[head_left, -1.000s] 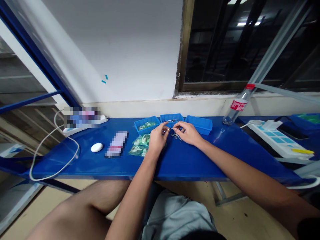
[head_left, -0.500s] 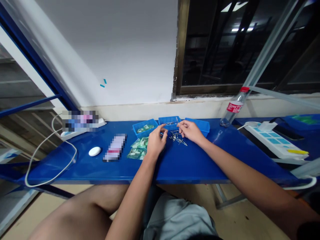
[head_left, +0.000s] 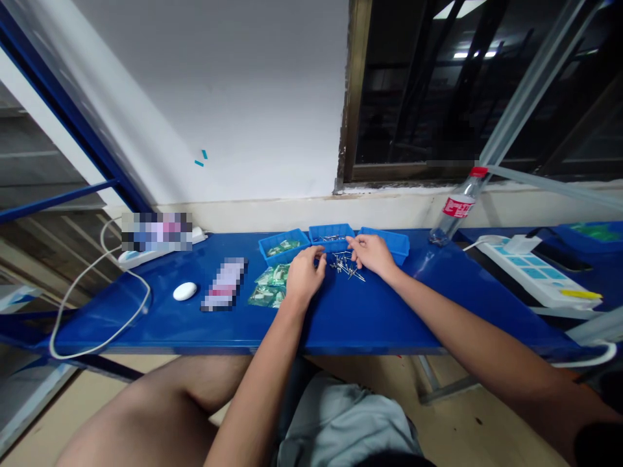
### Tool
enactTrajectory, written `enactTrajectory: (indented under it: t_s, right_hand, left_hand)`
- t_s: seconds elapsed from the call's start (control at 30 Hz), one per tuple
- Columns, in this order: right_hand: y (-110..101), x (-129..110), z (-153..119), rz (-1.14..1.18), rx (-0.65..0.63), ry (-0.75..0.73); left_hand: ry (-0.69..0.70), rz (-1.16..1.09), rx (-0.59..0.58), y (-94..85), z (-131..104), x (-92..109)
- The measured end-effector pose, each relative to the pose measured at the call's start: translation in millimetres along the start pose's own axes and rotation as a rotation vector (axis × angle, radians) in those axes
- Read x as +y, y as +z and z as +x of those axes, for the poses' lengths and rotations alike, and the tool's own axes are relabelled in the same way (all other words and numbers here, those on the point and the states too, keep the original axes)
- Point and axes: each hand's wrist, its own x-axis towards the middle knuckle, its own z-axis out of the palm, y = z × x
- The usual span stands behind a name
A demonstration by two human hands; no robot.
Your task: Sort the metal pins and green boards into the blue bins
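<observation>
My left hand (head_left: 305, 275) is curled, fingers bent towards the thumb, at the left side of a loose pile of thin silvery rivet-like metal pins (head_left: 347, 266). What it holds, if anything, is hidden. Above the pile's right side is my right hand (head_left: 374, 254), its thumb and forefinger pinched together near the front of the middle blue tray (head_left: 332, 246); anything in that pinch is too small to make out. More metal pins lie in this tray. Beside my left hand are green-and-clear plastic packets (head_left: 267, 296) with pale contents.
A left blue tray (head_left: 273, 259) holds similar packets; a right blue tray (head_left: 396, 243) is partly behind my hand. Also on the blue table (head_left: 379, 324) are a white oval object (head_left: 185, 291), a blurred phone-shaped item (head_left: 224, 285), a bottle (head_left: 457, 207) and a power strip (head_left: 540, 269).
My right hand has shifted slightly right, and the pin that stuck up from its fingertips is no longer distinct. My left hand has barely moved; the view has tilted slightly.
</observation>
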Motion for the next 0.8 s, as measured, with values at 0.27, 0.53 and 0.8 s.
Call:
enactTrajectory:
  t_s: [0.27, 0.53, 0.8]
  right_hand:
    - [8, -3, -9, -0.304, -0.259, -0.622]
    - [18, -3, -10, -0.317, -0.306, -0.667]
    - [19, -12, -15, -0.1, -0.024, -0.464]
  left_hand:
    - [-0.002, 0.005, 0.0, 0.5, -1, -2]
    - [-0.014, 0.0, -0.017, 1.0, -1, -1]
    - [0.011, 0.052, -0.027, 2.1, -2, -3]
